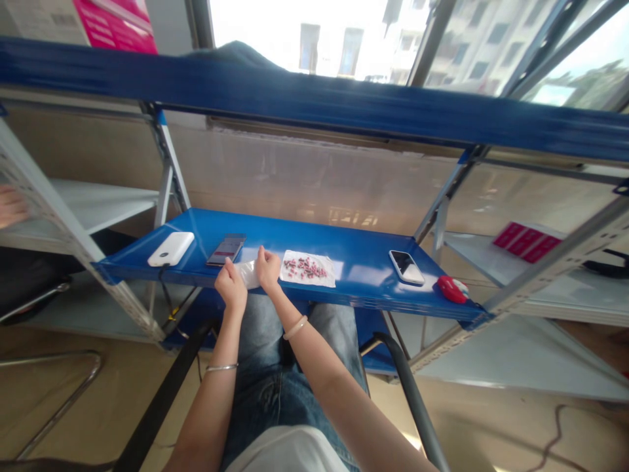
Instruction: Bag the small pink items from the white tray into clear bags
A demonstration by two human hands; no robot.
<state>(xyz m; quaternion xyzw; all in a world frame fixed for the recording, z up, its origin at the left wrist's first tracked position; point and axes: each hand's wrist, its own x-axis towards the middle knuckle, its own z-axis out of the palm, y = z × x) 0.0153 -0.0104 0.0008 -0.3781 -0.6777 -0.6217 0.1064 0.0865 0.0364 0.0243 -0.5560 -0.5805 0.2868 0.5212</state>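
Observation:
My left hand (230, 286) and my right hand (268, 267) are both closed on a small clear plastic bag (248, 274), one at each side of it. They hold it over the front edge of the blue shelf (344, 252). Just right of my right hand lies a white sheet (324, 280) with many small pink and dark pieces (305, 267) scattered on it. The pieces are too small to name. Behind my left hand a dark smartphone (227, 250) rests with its screen lit.
A white power bank (171, 249) with a black cable is at the left. Toward the right end are a white-edged phone (406, 267) and a red and white object (452, 288). A blue upper shelf beam (314, 98) crosses above. Another person's hand (12, 205) shows at far left.

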